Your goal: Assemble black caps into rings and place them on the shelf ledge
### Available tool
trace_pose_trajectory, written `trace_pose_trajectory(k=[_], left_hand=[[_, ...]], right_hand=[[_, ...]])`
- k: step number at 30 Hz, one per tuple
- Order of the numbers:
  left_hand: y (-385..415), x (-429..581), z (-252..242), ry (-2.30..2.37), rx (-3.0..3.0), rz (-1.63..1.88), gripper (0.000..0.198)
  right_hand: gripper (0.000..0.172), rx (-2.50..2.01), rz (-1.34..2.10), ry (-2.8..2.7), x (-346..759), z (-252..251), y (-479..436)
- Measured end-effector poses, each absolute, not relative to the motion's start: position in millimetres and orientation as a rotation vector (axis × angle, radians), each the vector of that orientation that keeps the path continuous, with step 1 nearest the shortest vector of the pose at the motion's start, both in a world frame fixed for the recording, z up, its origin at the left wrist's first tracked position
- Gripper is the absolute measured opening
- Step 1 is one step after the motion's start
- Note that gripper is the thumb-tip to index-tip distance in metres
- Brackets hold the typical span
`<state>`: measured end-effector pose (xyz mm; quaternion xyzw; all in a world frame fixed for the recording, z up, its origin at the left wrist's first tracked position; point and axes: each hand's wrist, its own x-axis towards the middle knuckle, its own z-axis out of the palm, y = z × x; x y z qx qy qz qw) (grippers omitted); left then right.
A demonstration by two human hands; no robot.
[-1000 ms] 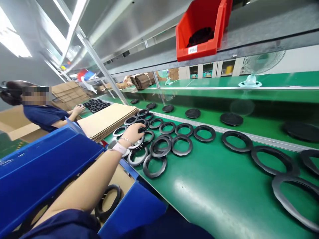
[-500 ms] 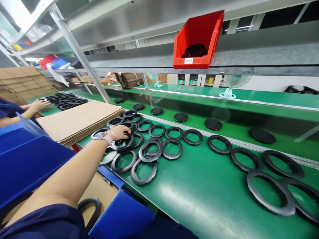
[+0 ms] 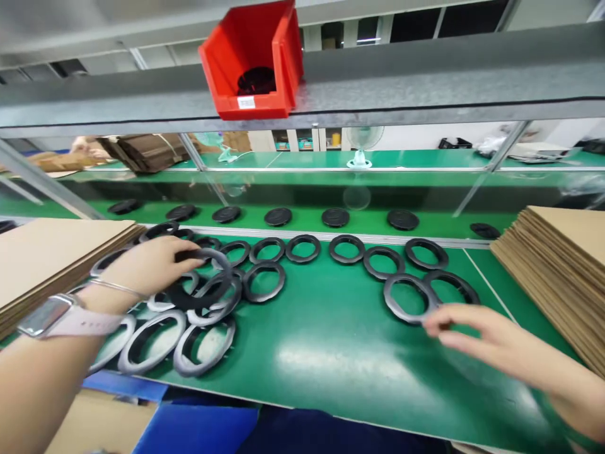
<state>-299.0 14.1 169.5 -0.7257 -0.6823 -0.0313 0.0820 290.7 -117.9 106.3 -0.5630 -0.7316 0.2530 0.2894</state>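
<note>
Down at the left end of the green table (image 3: pixel 307 321), the worker's left hand (image 3: pixel 151 261) has its fingers and thumb curled closed on the rim of a black ring (image 3: pixel 221 260). That ring sits over a crowd of overlapping rings (image 3: pixel 182 359) that stretches toward the table's front edge; whether it is fully clear of them, I can't tell. Across the table, toward the right end, the right hand (image 3: pixel 491 340) reaches in with thumb and forefinger nearly together at the near rim of a grey-edged ring (image 3: pixel 394 307). From here I can't make out whether they touch or grip it. More rings line the far edge, along the metal rail (image 3: pixel 321 238), and a stack of cardboard sheets (image 3: pixel 567 252) stands at the right end.

I'd judge the step in hand to be picking single rings up by the rim. The next move, to my mind, calls for a firm left pinch and enough lift to clear the neighbours, with a sure rim grip on the right.
</note>
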Motion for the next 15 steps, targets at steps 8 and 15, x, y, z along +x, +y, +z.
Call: trace_pose_trajectory(k=[8, 15], left_hand=[[-35.5, -68.4, 116.3, -1.879, -2.821, -0.116, 0.018], [-26.5, -19.5, 57.4, -1.992, -2.645, -0.264, 0.052]], right_hand=[[0.034, -1.473, 0.564, -1.65, 298.8, 47.2, -34.9], [0.033, -1.504, 0.528, -1.482, 334.5, 36.5, -32.6]])
